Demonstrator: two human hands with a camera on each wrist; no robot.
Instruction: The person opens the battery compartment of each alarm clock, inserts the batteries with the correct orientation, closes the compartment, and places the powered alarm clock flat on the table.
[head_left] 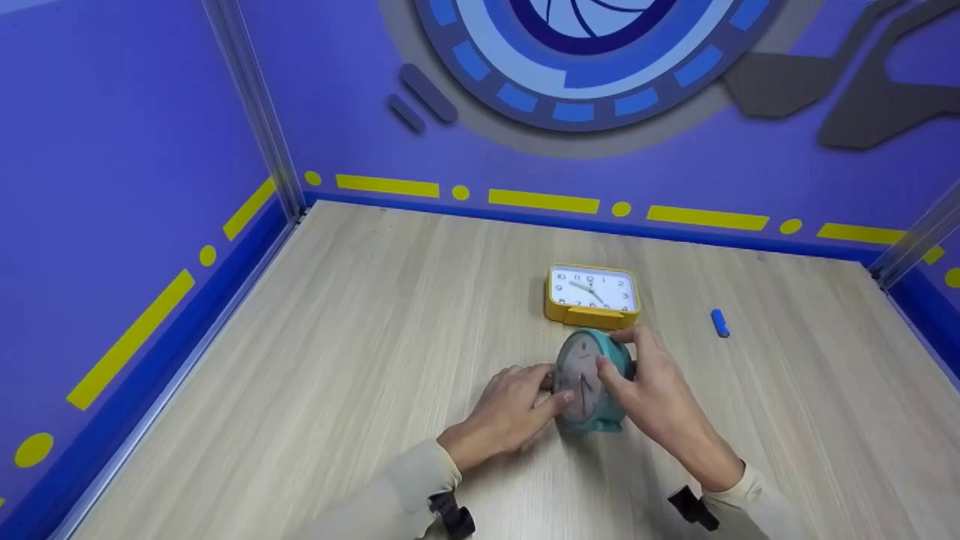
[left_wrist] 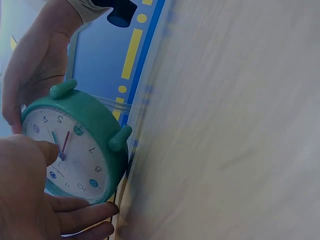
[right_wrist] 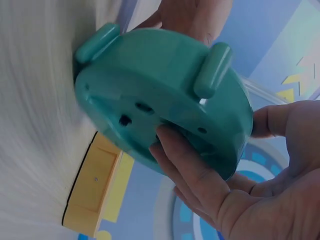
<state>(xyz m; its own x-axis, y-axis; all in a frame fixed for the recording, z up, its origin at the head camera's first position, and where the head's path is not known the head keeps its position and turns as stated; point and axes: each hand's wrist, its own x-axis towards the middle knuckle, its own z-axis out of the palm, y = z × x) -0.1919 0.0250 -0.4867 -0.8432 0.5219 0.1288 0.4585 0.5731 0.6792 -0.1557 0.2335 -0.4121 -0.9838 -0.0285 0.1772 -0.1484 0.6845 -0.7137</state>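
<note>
Teal alarm clock (head_left: 579, 360), round and up on its edge, is between a person's two hands on the near half of a pale wooden bench (head_left: 337, 360); whether its stubby feet (right_wrist: 214, 70) touch the surface is hard to tell. The left hand (head_left: 514, 409) pinches its left side, thumb over the white face, fingers along the rim. The right hand (head_left: 664, 397) grips the opposite side, thumb at the front edge, fingers against the recessed back. Holding both sides probably steadies a body that could roll. Both forearms reach forward from the near side, palms turned inward, the right hand higher on the clock. Just behind, a yellow clock (head_left: 592, 289) lies face up; farther right is a small blue object (head_left: 720, 322). Blue-purple walls (head_left: 337, 97) rise beyond.
</note>
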